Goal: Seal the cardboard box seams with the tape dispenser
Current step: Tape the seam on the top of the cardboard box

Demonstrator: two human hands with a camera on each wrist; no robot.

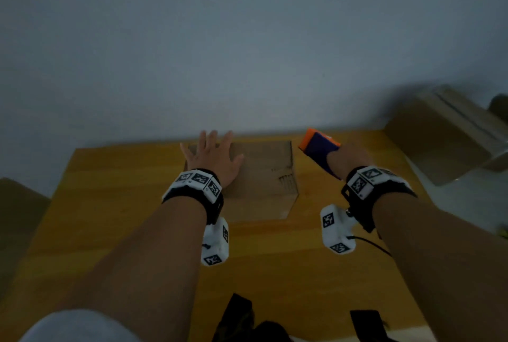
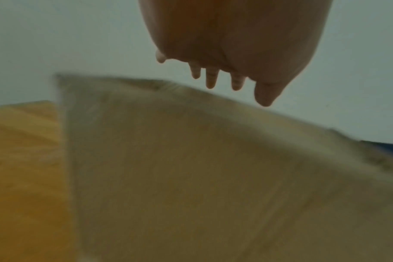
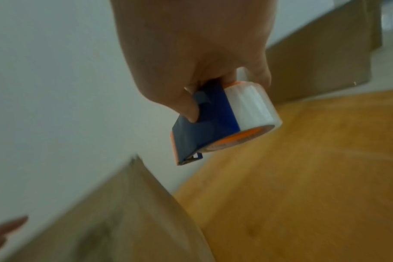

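Observation:
A brown cardboard box (image 1: 264,174) sits on the wooden table (image 1: 115,204) near the wall. My left hand (image 1: 213,157) is spread over the box's left top with straight fingers; in the left wrist view the fingers (image 2: 211,78) hover a little above the box (image 2: 191,159). My right hand (image 1: 349,160) grips a blue and orange tape dispenser (image 1: 320,150), held in the air right of the box. The right wrist view shows the dispenser (image 3: 215,122) with its clear tape roll (image 3: 251,106), above the table and right of the box's edge (image 3: 132,203).
A larger cardboard box (image 1: 439,135) stands off the table's far right corner, also seen as a box (image 3: 321,53) in the right wrist view. A pale wall (image 1: 247,39) runs behind the table. Dark straps (image 1: 242,319) lie at the near edge. A brown shape (image 1: 16,209) is at the left.

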